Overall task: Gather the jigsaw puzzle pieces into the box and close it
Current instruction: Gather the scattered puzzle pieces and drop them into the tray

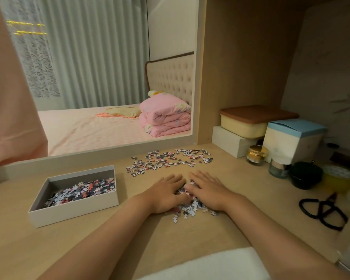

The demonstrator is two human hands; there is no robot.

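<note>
Two hands: I see both lying palm-down at the middle of the light wooden counter, side by side, thumbs almost meeting.
Left hand: its fingers lie flat and nearly straight, gripping nothing, and it presses on the left side of the heap.
Right hand: its fingers are flat and slightly spread, holding nothing, and it rests on the right side of the same heap.
Heap of small jigsaw pieces: white, grey-blue and pink, bunched between and under my two palms and spilling towards the near edge.
Scattered jigsaw pieces: a loose, thin spread just beyond the fingertips, running far towards the mirror frame.
Open white cardboard box: it sits left of the hands, apart from them, with its top open.
Pieces in the box: a mixed layer along its near and right sides, with grey floor showing at the far left.
Large wall mirror: at the far left, it reflects a bed with a folded pink quilt.
Cream tub with brown lid: at the far right, stacked on a white box.
Blue-topped white carton: just right of the tub.
Gold-lidded glass jar: it stands in front of the carton.
Black-handled scissors: they lie flat on the right, well apart from the hands.
</note>
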